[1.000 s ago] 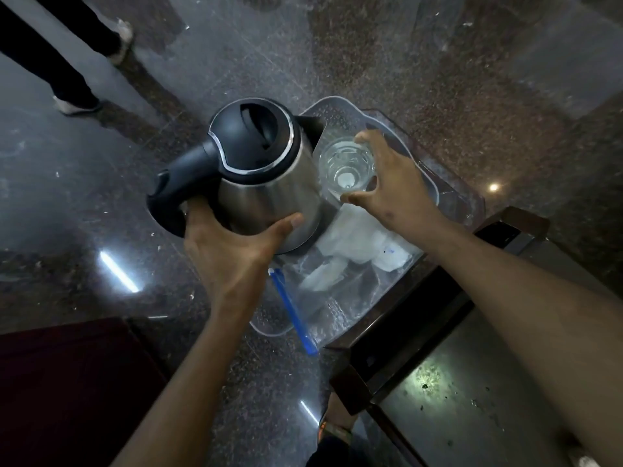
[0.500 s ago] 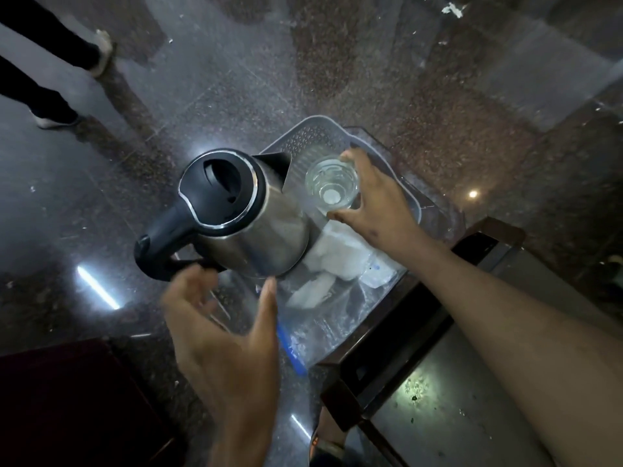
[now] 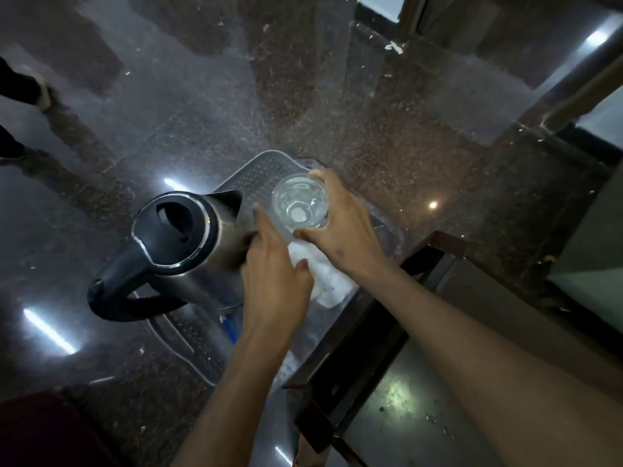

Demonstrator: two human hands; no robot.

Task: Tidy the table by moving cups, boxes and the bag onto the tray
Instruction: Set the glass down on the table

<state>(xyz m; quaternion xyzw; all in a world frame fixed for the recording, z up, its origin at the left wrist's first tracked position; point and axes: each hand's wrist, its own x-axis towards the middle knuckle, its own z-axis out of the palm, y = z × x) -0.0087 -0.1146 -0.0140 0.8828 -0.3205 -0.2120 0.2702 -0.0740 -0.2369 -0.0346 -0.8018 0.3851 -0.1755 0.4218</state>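
Kettle (image 3: 175, 237) sits on tray's (image 3: 266, 166) left side. Left hand (image 3: 273, 278), fingers apart, holds nothing, hovering btwn kettle & bag (image 3: 323, 278), which lies on tray. Right hand (image 3: 340, 227) clamped round glass cup (image 3: 300, 200), over tray's far end. Nearly done, I'd say; no boxes visible.

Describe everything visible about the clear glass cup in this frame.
The glass cup is transparent, round, thick-based and appears empty. It stands upright, seen from above, over the far end of the clear plastic tray. The right hand grips its rim and side with thumb and fingers; the left hand reaches beside it, near the steel kettle. Whether it rests on the tray cannot be told.
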